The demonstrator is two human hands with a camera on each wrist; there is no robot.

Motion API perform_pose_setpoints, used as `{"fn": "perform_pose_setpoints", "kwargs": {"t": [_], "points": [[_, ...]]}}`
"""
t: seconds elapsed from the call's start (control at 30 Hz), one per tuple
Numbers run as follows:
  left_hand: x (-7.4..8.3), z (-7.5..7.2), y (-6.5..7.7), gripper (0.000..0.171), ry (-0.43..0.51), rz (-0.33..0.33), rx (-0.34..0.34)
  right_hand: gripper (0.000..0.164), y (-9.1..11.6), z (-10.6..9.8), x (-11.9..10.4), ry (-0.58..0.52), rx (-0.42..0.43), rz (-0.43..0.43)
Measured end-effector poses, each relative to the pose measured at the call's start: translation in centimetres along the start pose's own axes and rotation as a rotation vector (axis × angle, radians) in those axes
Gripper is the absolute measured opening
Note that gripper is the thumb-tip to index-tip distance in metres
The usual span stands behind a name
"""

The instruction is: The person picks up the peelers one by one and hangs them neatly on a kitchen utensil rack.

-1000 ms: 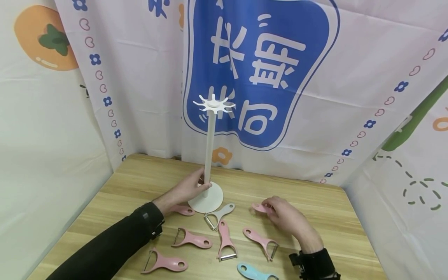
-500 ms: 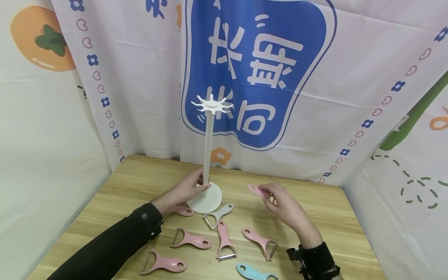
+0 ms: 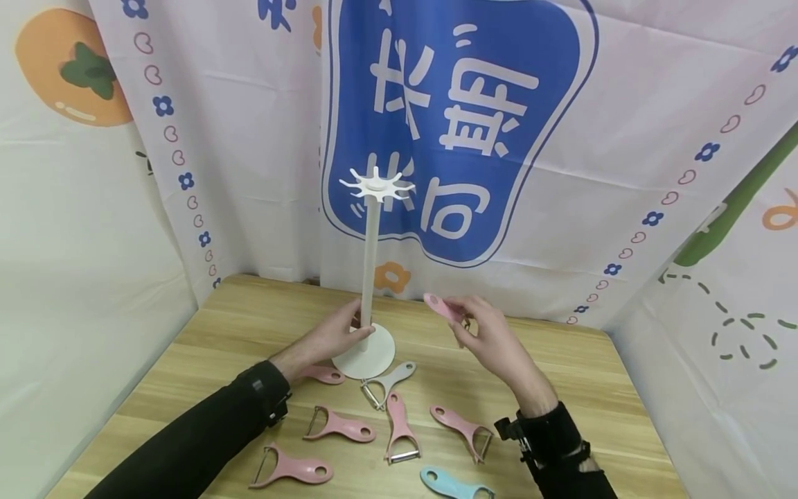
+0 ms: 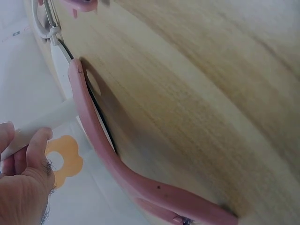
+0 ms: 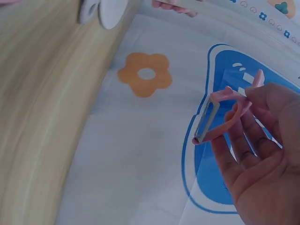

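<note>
My left hand (image 3: 339, 331) grips the lower post of a white stand (image 3: 370, 263), which has a round base and a top ring of upturned prongs. In the left wrist view, the fingers curl round the post, and a pink peeler (image 4: 112, 164) lies close to the camera. My right hand (image 3: 489, 339) holds another pink peeler (image 3: 439, 306) above the table, right of the stand. The right wrist view shows that peeler (image 5: 234, 110) pinched between thumb and fingers near its fork, with the blade pointing away from the palm. No peeler hangs from the prongs.
On the wooden table (image 3: 561, 388) lie a grey peeler (image 3: 393, 380) by the base, several pink peelers (image 3: 341, 424) in front, and a light blue peeler (image 3: 451, 483) at the near edge. Printed cloth (image 3: 280, 229) hangs behind and at both sides.
My right hand has lifted the pink peeler off the table, moving it up and slightly left toward the stand. My left hand has kept its grip on the post.
</note>
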State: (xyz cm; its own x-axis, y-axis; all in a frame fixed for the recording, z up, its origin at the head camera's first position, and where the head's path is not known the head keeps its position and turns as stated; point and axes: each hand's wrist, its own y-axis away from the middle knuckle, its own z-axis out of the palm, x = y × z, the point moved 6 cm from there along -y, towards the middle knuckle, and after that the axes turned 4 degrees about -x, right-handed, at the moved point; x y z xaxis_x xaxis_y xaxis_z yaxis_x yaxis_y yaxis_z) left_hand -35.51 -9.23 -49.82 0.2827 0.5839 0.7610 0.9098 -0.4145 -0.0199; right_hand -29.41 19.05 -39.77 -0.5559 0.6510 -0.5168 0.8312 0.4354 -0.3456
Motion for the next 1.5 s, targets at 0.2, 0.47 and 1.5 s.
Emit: {"fn": "perform_pose_setpoints", "kwargs": {"t": [0.2,0.47,1.5], "points": [[0.1,0.0,-0.1,0.033,-0.009,0.017,-0.004,0.042,-2.0,-0.7,-1.4,-0.053,0.057,-0.034],[0.1,0.0,-0.1,0.033,-0.014,0.021,-0.006,0.04,-4.2,-1.5,-3.0,-0.131,0.1,-0.075],[-0.3,0.1,-0.2,0.033,0.0,0.038,-0.014,0.041,-10.5,-4.7,-7.2,-0.351,0.159,-0.059]]}}
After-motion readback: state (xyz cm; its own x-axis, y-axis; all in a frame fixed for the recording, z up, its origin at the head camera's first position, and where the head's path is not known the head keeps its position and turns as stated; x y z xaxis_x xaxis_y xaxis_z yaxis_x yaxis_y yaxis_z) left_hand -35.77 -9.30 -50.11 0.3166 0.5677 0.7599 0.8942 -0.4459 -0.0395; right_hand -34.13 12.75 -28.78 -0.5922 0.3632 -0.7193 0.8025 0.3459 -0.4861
